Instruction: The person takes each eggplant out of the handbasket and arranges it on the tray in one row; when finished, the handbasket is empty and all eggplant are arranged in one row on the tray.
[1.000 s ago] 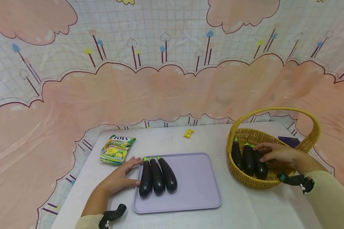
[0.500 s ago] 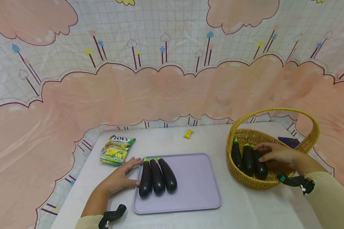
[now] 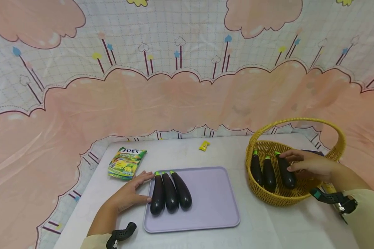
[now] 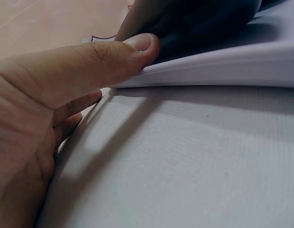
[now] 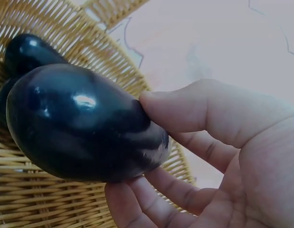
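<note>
In the head view, three dark purple eggplants (image 3: 171,193) lie side by side on the left part of a lilac tray (image 3: 215,204). My left hand (image 3: 127,195) rests at the tray's left edge with fingers extended; in the left wrist view its thumb (image 4: 109,59) lies against the rim beside an eggplant. My right hand (image 3: 314,166) reaches into a yellow wicker basket (image 3: 277,200) and grips an eggplant (image 3: 287,174) between thumb and fingers. The right wrist view shows this eggplant (image 5: 80,123) close up, blunt end toward the basket. Two more eggplants (image 3: 269,176) lie left of it.
A green and yellow Fox's candy bag (image 3: 126,164) lies behind my left hand. One small yellow wrapped candy (image 3: 204,145) is near the table's back edge. The basket's tall handle (image 3: 299,119) arches over its opening. A dark packet (image 3: 313,151) shows partly behind the basket.
My right hand has moved slightly right with the gripped eggplant, opening a gap to the eggplant beside it. The left hand and the tray have stayed in place.
</note>
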